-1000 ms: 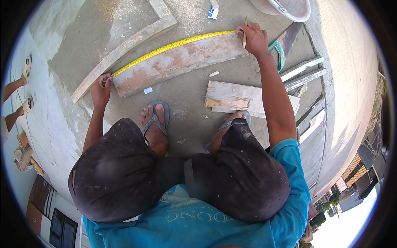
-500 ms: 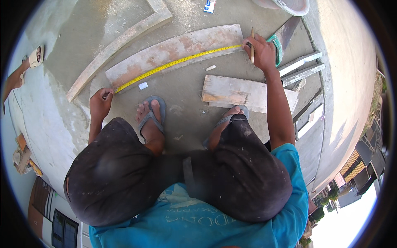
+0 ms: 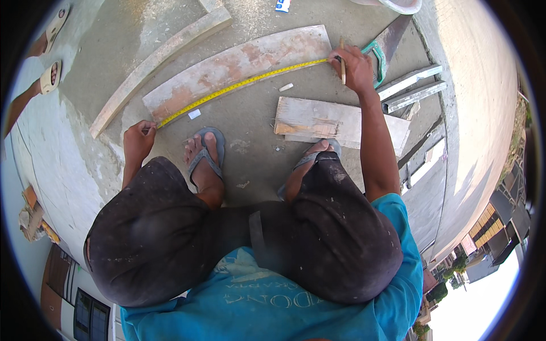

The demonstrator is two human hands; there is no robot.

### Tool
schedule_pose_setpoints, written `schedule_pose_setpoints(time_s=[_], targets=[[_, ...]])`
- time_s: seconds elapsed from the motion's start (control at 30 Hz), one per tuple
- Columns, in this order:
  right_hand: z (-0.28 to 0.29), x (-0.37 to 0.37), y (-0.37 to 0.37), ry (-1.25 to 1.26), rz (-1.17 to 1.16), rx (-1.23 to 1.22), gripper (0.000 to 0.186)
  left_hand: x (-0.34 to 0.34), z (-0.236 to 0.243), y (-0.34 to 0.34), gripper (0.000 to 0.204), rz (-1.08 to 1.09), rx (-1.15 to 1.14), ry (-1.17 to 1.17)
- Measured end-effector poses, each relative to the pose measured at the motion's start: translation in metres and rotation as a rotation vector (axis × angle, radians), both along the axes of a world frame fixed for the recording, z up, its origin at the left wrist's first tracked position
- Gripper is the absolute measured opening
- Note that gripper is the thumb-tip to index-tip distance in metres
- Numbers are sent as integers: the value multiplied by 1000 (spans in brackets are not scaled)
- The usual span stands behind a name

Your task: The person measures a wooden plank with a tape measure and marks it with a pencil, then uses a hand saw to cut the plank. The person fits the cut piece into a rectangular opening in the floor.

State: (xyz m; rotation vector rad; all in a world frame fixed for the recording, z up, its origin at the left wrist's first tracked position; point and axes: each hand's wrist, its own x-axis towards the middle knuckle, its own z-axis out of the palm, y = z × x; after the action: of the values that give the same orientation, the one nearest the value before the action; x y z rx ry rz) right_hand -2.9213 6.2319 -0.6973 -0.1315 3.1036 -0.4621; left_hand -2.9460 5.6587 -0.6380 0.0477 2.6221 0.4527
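A yellow tape measure (image 3: 244,83) is stretched along the near edge of a long wooden board (image 3: 239,65) that lies on the concrete floor. My left hand (image 3: 139,142) pinches the tape at the board's left end. At the right end, my right hand (image 3: 354,69) grips the other end of the tape, and a thin tan pencil (image 3: 342,62) stands up between its fingers. The tape case is not visible, perhaps hidden in the right hand. Beyond my right hand lies a handsaw (image 3: 392,40) with a green handle (image 3: 380,63).
A narrower timber (image 3: 162,57) lies beyond the board. Shorter planks (image 3: 335,116) rest by my right foot, with metal bars (image 3: 415,94) to their right. A basin (image 3: 401,4) stands at the far right. Another person's sandalled foot (image 3: 50,77) is at the left.
The view has shifted slightly, and both hands keep hold of the tape. The other person's second foot now shows more fully at the upper left. The pencil is tilted a little differently.
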Motion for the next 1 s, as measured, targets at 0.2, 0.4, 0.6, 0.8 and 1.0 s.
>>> schedule_pose_setpoints(time_s=[0.2, 0.4, 0.6, 0.8, 1.0], targets=[[-3, -3, 3, -54, -16, -38, 6, -1, -1, 0, 17, -24, -26, -41], [4, -5, 1, -65, -16, -11, 6, 1, 1, 0, 17, -40, -30, -60], [6, -7, -1, -97, -25, 30, 4, -1, -7, -7, 17, -42, -61, -74], [8, -9, -1, -114, -22, 52, 3, 1, -6, -6, 18, -14, -27, -107], [10, -12, -2, -161, -24, 80, 2, 3, -6, -6, 18, 3, -16, -117]])
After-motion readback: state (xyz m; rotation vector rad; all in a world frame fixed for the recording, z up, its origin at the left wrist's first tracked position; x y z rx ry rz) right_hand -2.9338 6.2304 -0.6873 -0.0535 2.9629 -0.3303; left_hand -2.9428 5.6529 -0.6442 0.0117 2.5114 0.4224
